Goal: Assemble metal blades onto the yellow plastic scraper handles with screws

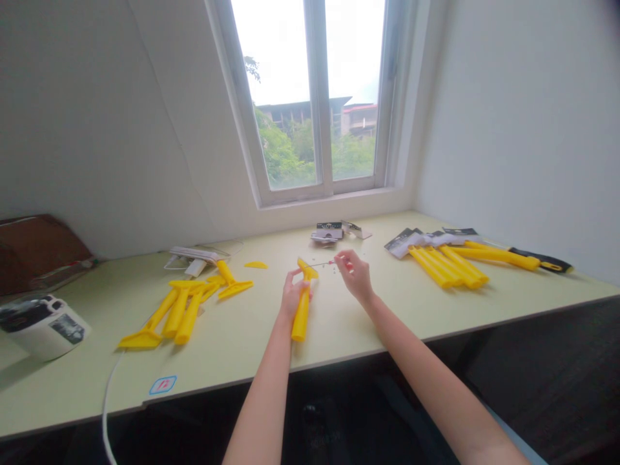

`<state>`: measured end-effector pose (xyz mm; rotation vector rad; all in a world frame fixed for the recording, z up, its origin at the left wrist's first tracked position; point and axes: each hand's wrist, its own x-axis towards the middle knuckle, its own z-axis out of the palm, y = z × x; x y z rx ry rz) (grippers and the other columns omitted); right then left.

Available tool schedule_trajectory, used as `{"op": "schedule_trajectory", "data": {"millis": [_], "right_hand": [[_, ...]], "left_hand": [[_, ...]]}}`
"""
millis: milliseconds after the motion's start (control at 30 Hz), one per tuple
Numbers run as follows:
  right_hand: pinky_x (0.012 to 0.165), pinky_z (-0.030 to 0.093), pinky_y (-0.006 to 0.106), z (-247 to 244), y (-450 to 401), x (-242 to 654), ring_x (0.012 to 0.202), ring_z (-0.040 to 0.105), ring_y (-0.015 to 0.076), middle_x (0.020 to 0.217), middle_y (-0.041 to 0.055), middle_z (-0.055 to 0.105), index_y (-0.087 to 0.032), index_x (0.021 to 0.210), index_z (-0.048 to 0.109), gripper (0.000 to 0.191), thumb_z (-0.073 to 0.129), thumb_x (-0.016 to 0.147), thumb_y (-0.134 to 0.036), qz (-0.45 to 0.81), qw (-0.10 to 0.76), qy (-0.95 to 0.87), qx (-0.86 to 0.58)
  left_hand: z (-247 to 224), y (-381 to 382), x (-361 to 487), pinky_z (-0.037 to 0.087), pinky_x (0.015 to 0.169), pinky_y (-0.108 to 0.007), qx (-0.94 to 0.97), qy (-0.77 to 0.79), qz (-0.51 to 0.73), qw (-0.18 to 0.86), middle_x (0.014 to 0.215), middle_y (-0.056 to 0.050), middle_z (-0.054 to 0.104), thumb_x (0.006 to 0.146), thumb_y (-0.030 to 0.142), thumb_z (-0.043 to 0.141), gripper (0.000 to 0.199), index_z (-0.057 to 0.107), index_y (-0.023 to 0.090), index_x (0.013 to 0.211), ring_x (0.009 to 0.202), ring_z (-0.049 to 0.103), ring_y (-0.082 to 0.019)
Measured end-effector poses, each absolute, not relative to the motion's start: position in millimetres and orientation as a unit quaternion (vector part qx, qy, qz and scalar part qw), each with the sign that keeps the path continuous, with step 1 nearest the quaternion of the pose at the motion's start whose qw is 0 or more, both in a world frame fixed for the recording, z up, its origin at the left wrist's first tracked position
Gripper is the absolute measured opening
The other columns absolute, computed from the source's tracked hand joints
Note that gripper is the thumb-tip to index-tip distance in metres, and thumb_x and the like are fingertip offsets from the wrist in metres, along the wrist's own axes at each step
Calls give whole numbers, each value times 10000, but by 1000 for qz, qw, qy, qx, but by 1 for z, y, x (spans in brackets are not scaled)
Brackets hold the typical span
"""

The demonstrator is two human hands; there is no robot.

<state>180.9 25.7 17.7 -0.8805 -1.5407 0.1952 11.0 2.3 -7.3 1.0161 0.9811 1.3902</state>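
Note:
My left hand [293,294] grips a yellow plastic scraper [301,316] by its long handle, with the blade end up near my fingers. My right hand [353,274] pinches a thin metal pin [320,263] with a small red end, holding it level with its tip over the scraper's head. The two hands are close together but apart. Several tiny dark specks [334,271] lie on the pale green table [232,349] just beyond my hands; what they are is too small to tell.
Loose yellow scrapers [177,316] lie to the left, with packaged yellow scrapers [450,265] and a black-and-yellow handled tool [540,259] to the right. Paper cards [329,232] sit by the window. A white appliance [41,326] and white cable [104,413] are at left.

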Motion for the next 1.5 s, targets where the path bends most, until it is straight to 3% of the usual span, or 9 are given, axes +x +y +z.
{"op": "schedule_trajectory", "data": {"millis": [267,467,600,867,1033,1267,1500], "right_hand": [[486,449,212,17,27,180,529,552,114,629,8,616,-192,761,533,167,511,799,-353,113,639,-656,-385],[617,494,271,17,31,180,741,587,152,807,47,616,-193,847,543,128,453,828,-283,119,639,-679,-342],[639,495,287,16,33,181,755,586,152,846,51,610,-195,916,530,139,439,831,-256,121,640,-681,-334],[533,449,246,18,28,181,560,550,131,648,19,611,-186,742,535,250,503,788,-430,98,641,-651,-395],[469,359,220,15,29,184,433,439,99,465,-35,471,-186,601,485,340,484,788,-470,63,606,-657,-443],[672,432,274,15,30,181,760,551,160,827,48,584,-189,877,504,211,351,857,-333,65,608,-693,-383],[474,368,208,15,28,184,451,439,96,524,-41,488,-198,802,498,191,433,828,-375,99,604,-672,-416]], "left_hand": [[-6,1,11,342,405,-207,431,422,586,541,483,50,505,627,209,548,468,412,199,1074,396,467,-110],[-6,1,12,335,403,-203,427,429,583,542,476,52,502,634,211,542,449,416,208,1065,393,465,-108],[-5,1,13,338,403,-204,426,428,584,542,483,55,504,628,215,544,451,412,204,1060,391,466,-107],[-4,-1,13,334,401,-203,422,427,586,544,478,64,484,620,229,573,461,414,201,1052,388,464,-105],[-4,-1,13,337,402,-209,427,430,583,542,481,59,479,634,206,552,441,405,201,1050,393,458,-107],[-5,0,13,344,404,-214,430,426,586,540,502,52,481,634,202,553,432,405,216,1040,397,454,-106],[-7,2,12,347,407,-214,422,423,587,546,530,47,505,633,193,551,432,401,233,1036,396,452,-100]]}}
